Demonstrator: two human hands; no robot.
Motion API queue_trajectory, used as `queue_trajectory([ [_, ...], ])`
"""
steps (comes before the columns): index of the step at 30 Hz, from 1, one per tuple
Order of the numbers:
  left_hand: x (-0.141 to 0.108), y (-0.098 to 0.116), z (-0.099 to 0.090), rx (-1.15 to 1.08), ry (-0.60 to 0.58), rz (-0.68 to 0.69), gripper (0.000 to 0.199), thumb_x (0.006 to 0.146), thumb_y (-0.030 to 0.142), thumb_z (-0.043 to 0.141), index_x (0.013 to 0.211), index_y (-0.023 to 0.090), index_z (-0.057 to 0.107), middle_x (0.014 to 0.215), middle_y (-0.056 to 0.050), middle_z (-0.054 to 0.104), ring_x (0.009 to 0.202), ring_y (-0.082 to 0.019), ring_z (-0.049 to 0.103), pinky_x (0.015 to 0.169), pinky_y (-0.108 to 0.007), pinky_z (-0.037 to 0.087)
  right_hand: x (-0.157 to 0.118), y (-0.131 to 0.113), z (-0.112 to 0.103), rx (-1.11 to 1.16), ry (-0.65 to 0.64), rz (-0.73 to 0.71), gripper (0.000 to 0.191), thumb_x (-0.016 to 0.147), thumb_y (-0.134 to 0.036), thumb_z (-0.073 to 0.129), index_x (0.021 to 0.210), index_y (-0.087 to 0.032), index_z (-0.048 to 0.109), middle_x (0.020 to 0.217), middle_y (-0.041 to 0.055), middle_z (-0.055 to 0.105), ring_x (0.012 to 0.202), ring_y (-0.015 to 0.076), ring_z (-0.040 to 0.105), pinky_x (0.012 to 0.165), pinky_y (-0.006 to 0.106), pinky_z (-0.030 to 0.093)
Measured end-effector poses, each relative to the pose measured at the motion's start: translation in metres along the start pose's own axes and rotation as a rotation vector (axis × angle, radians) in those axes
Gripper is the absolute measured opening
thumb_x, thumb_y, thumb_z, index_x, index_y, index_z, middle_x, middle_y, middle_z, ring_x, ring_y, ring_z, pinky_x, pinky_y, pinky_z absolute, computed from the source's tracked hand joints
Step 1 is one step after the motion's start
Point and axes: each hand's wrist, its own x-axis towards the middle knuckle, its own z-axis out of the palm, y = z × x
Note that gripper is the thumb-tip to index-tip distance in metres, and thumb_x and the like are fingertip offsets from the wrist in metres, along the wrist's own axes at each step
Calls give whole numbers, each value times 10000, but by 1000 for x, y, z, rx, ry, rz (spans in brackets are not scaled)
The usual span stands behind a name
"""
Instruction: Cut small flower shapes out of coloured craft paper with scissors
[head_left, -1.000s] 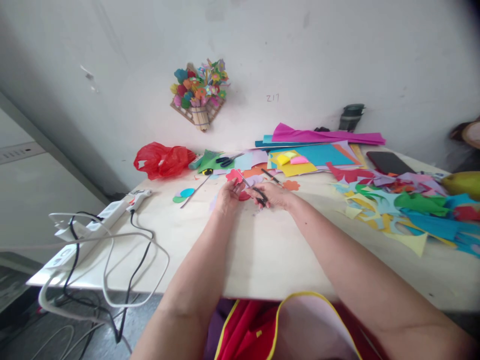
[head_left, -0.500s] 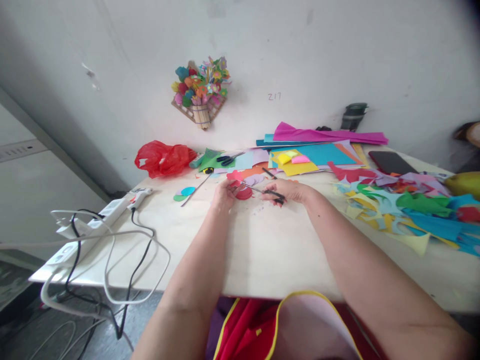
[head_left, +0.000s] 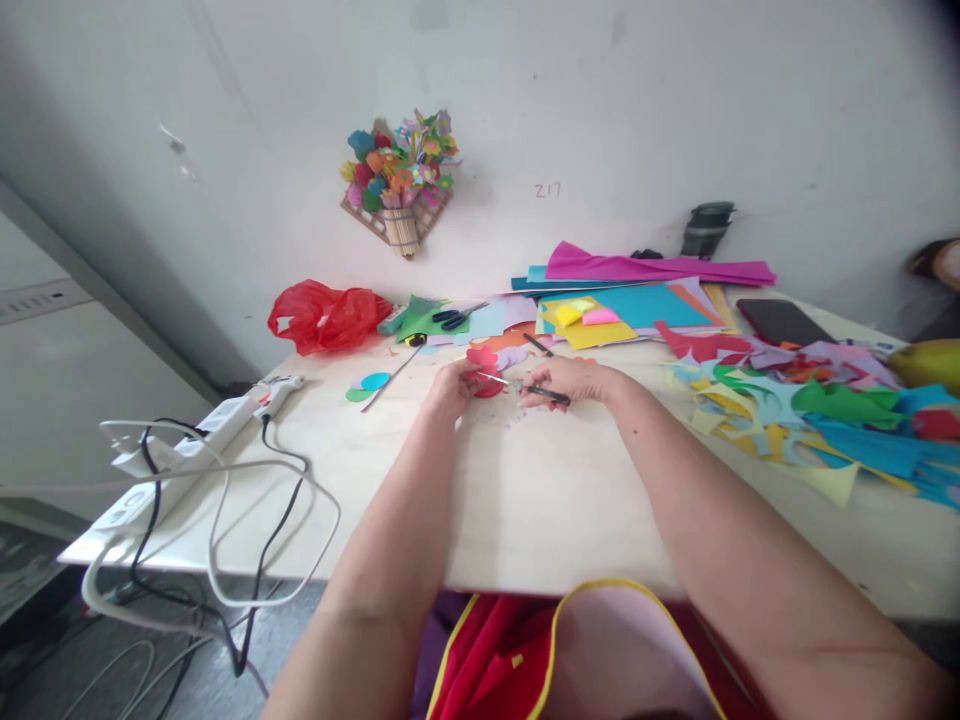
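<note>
My left hand (head_left: pixel 453 388) is closed on a red paper piece with a scalloped edge (head_left: pixel 482 357), held above the table. Dark-handled scissors (head_left: pixel 549 394) are in my right hand (head_left: pixel 559 380), their blades pointing left and meeting the paper near my left fingertips. More round red paper (head_left: pixel 489 387) shows just below the blades. Lilac and orange paper pieces (head_left: pixel 513 356) lie behind my hands. A thin dark stick or pen (head_left: pixel 537 345) rests just beyond my right hand.
Left of my hands are blue and green paper circles (head_left: pixel 375 381), a red plastic bag (head_left: pixel 326 315) and a power strip (head_left: pixel 180 460) with loose cables. Coloured sheets (head_left: pixel 652 306) and a second pair of scissors (head_left: pixel 454 318) lie behind. Paper scraps (head_left: pixel 847 405) and a phone (head_left: pixel 784 320) are on the right.
The red paper has turned and shifted slightly right in my left hand. The scissors' handles have come closer together and their blades look more closed.
</note>
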Motion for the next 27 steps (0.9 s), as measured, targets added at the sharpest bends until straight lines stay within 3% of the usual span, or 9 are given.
queue_trajectory([
  [11, -2, 0, -2, 70, -83, -38, 167, 640, 57, 589, 780, 101, 668, 657, -84, 709, 669, -221, 712, 805, -362, 586, 2, 4, 0, -16, -12, -1, 463, 598, -548, 864, 774, -161, 679, 488, -42, 539, 467, 89, 503, 446, 208, 427],
  [17, -2, 0, -2, 116, -151, -51, 158, 634, 73, 592, 767, 98, 673, 665, -102, 713, 678, -231, 711, 781, -375, 598, 2, 2, 0, -26, -13, 0, 477, 583, -553, 868, 780, -157, 689, 483, -43, 533, 461, 88, 489, 443, 208, 412],
  [27, -7, 2, -1, 148, -163, -45, 113, 637, 75, 576, 722, 101, 646, 671, -116, 711, 650, -227, 701, 746, -392, 611, 2, 3, 0, -15, -20, -21, 481, 569, -555, 864, 767, -152, 692, 482, -47, 528, 453, 82, 475, 434, 209, 393],
])
